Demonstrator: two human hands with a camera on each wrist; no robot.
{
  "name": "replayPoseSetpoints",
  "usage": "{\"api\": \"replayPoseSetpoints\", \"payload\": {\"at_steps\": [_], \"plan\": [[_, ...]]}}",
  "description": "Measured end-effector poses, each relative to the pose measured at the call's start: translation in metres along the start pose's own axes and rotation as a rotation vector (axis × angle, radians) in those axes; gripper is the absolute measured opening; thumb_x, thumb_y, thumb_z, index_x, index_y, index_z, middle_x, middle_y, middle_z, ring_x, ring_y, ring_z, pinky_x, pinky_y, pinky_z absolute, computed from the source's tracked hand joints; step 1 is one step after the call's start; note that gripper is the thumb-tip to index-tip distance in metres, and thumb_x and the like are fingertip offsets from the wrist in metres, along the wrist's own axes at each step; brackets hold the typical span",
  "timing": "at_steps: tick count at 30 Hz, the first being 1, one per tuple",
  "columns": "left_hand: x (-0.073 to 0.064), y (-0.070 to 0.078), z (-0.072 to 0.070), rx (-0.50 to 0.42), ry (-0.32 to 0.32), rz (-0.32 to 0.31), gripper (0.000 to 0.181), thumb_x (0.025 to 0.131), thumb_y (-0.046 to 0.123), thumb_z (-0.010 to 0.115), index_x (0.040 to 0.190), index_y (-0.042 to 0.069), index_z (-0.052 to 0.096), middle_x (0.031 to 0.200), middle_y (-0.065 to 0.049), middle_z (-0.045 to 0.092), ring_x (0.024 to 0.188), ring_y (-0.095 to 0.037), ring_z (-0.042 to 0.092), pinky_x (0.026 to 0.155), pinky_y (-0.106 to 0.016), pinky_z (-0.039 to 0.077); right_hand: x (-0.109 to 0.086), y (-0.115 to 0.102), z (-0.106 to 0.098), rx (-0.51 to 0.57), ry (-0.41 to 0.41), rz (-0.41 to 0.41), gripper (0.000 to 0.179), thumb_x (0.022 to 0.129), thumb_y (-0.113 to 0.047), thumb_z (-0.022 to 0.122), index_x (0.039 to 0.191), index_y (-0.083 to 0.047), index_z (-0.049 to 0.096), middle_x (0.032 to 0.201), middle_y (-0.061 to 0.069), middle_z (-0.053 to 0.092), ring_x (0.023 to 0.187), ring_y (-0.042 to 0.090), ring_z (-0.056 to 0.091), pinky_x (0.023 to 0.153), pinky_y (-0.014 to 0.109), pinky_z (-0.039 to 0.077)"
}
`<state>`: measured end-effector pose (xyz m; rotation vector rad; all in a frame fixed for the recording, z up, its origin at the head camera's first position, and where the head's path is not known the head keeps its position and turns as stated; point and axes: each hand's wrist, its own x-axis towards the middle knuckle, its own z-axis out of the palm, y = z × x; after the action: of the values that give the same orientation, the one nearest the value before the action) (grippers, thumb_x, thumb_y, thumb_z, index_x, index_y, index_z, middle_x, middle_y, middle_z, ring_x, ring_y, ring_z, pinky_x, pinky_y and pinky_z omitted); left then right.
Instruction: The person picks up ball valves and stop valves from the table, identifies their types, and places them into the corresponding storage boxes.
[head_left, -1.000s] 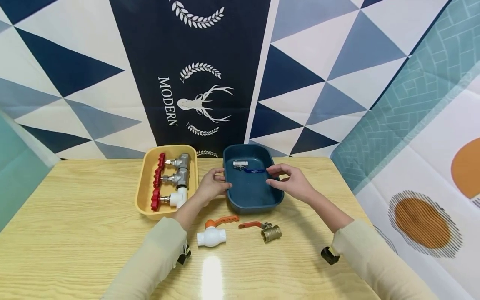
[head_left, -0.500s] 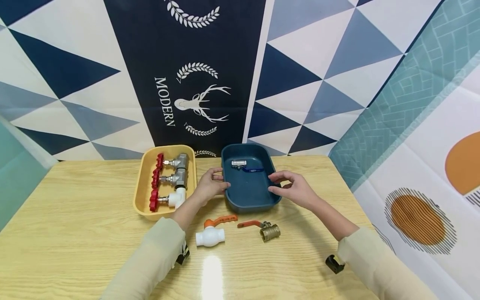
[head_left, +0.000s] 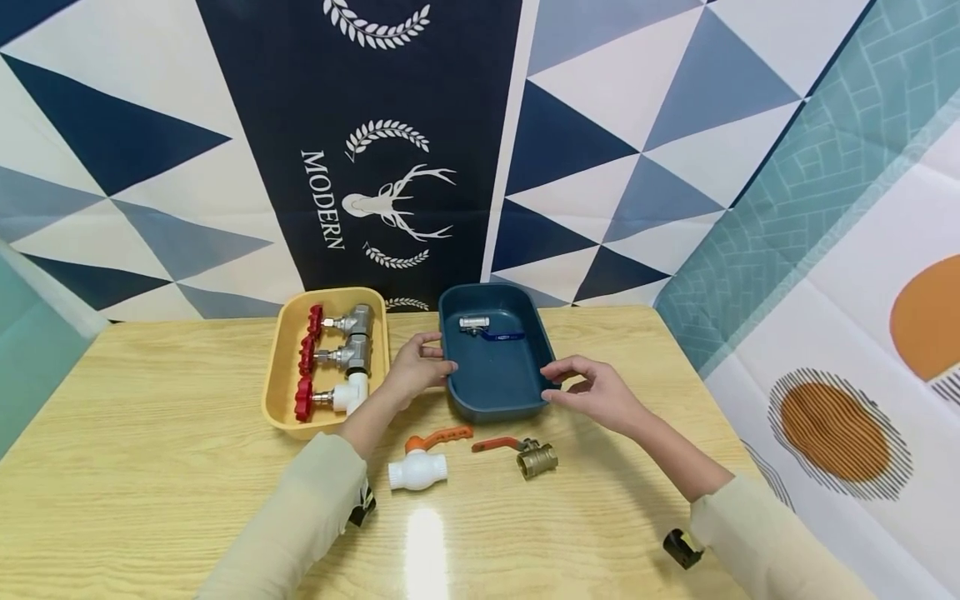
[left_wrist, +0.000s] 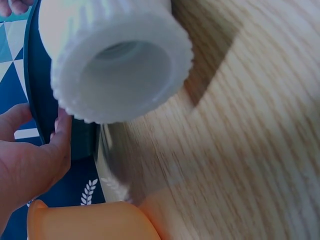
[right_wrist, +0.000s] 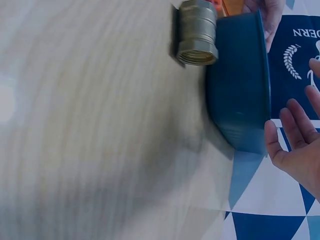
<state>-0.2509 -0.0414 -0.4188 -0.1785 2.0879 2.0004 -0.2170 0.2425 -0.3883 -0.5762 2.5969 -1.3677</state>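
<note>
My left hand (head_left: 420, 367) grips the left wall of a dark blue plastic bin (head_left: 495, 400), its thumb over the rim and its fingers outside. Beside the bin's right rim, my right hand (head_left: 596, 392) holds nothing, thumb and fingers apart. Inside the bin, near the back, lies a small silver ball valve (head_left: 474, 322) with a blue lever. Two more valves lie on the table in front: a white plastic ball valve (head_left: 417, 471) with an orange handle, and a brass ball valve (head_left: 537, 460) with a red lever.
Left of the blue bin stands a yellow bin (head_left: 273, 392) holding three red-wheeled valves, two metal (head_left: 354, 354) and one white (head_left: 351, 393). The wooden table (head_left: 165, 467) meets a patterned backdrop (head_left: 585, 167) behind both bins.
My right hand has moved from over the blue lever back toward me, to the bin's right front rim. My left hand stays on the left wall, and the valves keep their places.
</note>
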Motion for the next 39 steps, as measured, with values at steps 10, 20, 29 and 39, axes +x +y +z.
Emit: {"api": "replayPoseSetpoints", "payload": {"at_steps": [10,20,29,39], "plan": [[0.000,0.001,0.000,0.023,0.011,-0.016,0.063,0.082,-0.002,0.066,0.138,0.006,0.038,0.121,-0.019,0.049,0.092,-0.023,0.060,0.081,-0.038,0.057,-0.013,0.003,0.005,0.038,-0.037,-0.038,0.031,0.083,-0.016,0.070,0.109,0.000,0.064,0.109,0.017,0.064,0.102,0.032,0.057,0.080,0.027,0.053],[0.001,0.001,0.000,0.020,0.004,-0.017,0.063,0.083,-0.002,0.065,0.139,0.005,0.037,0.122,-0.020,0.049,0.090,-0.022,0.060,0.079,-0.036,0.058,-0.021,0.007,0.007,0.058,-0.097,-0.079,0.029,0.083,-0.014,0.071,0.107,0.001,0.065,0.107,0.022,0.062,0.098,0.029,0.057,0.077,0.026,0.054],[0.000,0.000,-0.001,0.016,0.003,-0.018,0.064,0.083,-0.002,0.065,0.140,0.005,0.036,0.126,-0.022,0.047,0.094,-0.023,0.060,0.082,-0.038,0.057,-0.027,0.017,0.017,0.038,-0.199,-0.069,0.035,0.080,-0.018,0.074,0.109,0.000,0.064,0.108,0.020,0.062,0.099,0.032,0.055,0.077,0.026,0.054],[-0.001,0.000,-0.001,0.018,-0.007,-0.013,0.065,0.084,-0.001,0.065,0.140,0.005,0.035,0.126,-0.022,0.047,0.093,-0.022,0.060,0.084,-0.039,0.056,-0.029,0.023,0.032,-0.016,-0.280,-0.060,0.038,0.079,-0.026,0.075,0.110,-0.008,0.063,0.109,0.011,0.061,0.097,0.024,0.056,0.078,0.031,0.052]]}}
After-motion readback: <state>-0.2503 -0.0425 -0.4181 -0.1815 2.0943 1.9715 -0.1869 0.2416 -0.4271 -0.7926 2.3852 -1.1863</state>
